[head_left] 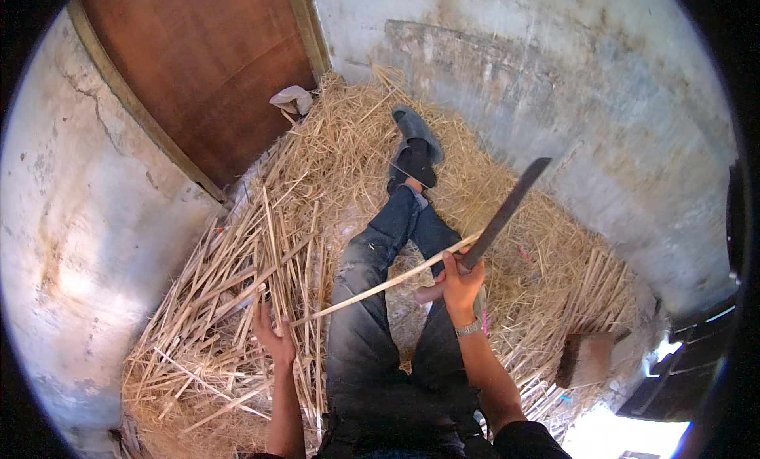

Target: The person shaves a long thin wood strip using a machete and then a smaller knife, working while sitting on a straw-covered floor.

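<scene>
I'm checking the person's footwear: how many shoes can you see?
2, both at the far end of the crossed legs on the straw: a grey shoe on top, sole facing the wall, and a black shoe just beneath it, nearer the knees.

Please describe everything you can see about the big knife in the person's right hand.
The knife has a long, flat, dark blade, apparently metal, with a squared tip. It slants up and to the right over the straw. The right hand grips its handle, which is hidden. Near the handle the blade meets a thin pale stick, held at its other end by the left hand.
</scene>
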The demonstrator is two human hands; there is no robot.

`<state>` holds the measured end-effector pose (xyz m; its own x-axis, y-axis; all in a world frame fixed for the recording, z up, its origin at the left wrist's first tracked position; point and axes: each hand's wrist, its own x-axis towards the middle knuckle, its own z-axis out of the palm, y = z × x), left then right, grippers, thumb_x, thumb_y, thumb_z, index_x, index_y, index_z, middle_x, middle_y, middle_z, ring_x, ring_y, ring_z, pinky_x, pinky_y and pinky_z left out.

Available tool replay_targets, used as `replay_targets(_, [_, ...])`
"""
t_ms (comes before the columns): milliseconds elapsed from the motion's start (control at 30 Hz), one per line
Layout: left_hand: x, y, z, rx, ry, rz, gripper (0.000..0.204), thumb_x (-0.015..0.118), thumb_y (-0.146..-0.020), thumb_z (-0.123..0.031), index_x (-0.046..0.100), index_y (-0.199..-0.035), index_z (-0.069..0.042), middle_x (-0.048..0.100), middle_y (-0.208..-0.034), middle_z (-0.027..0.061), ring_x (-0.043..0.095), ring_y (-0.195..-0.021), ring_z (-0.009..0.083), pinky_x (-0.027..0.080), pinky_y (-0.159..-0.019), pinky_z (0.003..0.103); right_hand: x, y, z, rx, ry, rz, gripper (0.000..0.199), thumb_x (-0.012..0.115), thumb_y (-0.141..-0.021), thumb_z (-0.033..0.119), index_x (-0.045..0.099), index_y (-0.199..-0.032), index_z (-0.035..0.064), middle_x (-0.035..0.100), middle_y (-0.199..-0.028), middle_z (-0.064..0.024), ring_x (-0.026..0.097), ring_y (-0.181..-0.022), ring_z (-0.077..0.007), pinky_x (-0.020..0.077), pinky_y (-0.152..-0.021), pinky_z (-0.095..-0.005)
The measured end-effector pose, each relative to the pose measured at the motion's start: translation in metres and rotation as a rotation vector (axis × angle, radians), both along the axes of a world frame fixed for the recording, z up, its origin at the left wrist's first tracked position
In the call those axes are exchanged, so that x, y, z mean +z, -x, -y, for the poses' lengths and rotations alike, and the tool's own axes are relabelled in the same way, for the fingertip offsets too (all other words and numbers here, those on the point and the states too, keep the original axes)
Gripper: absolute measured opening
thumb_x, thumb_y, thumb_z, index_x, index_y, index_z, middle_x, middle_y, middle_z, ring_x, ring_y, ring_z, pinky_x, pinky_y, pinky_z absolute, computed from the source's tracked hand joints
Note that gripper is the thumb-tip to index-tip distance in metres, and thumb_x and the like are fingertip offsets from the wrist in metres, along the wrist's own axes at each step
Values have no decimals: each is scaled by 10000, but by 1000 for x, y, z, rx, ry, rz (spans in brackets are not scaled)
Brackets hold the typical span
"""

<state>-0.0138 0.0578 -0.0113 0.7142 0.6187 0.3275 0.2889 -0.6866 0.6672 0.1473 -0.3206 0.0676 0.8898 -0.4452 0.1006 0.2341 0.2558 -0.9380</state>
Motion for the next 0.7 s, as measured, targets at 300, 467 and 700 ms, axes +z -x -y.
replay_targets(300, [7,-22,-23,-868,326,-1092,657,525,-960,-596,694,-1163,5,724,-967,196,689,-928,272,516,-890,413,-8,-41,23,141,299,-146,272,703,-892,34,541,-1107,-2,632,-762,-77,564,-455,-113,458,-399,-271])
replay_targets(467, [11,25,-31,-753,564,-852,370,642,-975,-391,742,-1015,-38,659,-749,47,590,-732,115,472,-668,302,6,-45,21,172,488,-76,265,710,-905,64,592,-1137,15,627,-689,-30,550,-445,-90,434,-396,-262])
replay_targets(700, [44,-10,41,-710,863,-438,335,522,-1051,-286,637,-1238,-33,517,-739,-21,476,-687,89,415,-646,261,8,-18,-4,348,765,-85,320,702,-937,247,690,-1159,17,649,-667,-99,507,-500,-86,438,-493,-284])
